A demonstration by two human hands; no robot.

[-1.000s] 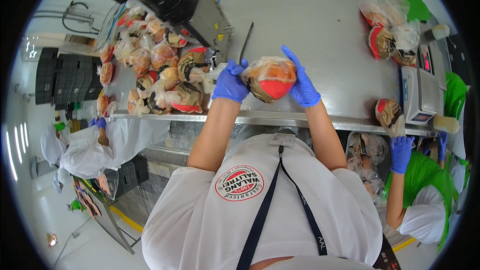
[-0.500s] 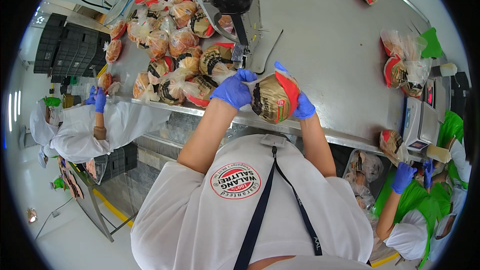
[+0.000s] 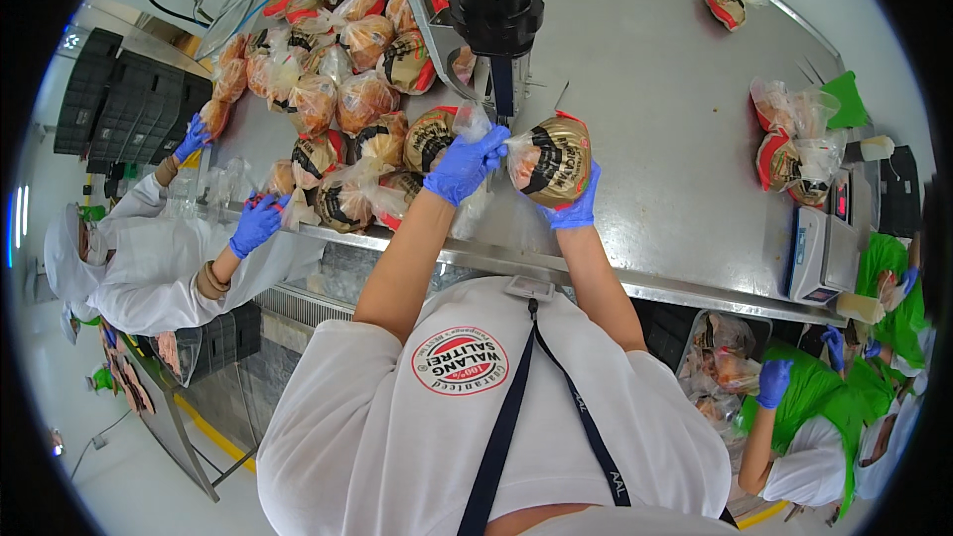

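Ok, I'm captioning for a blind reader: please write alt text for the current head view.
A blue-gloved left hand grips the gathered neck of a bagged gold package beside a black machine; the right hand supports it from below. More bagged packages are piled on the steel table at left, and a scale stands at right. People work nearby.

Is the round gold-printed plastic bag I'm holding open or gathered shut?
Gathered shut: your blue-gloved left hand grips the bag by its bunched neck.
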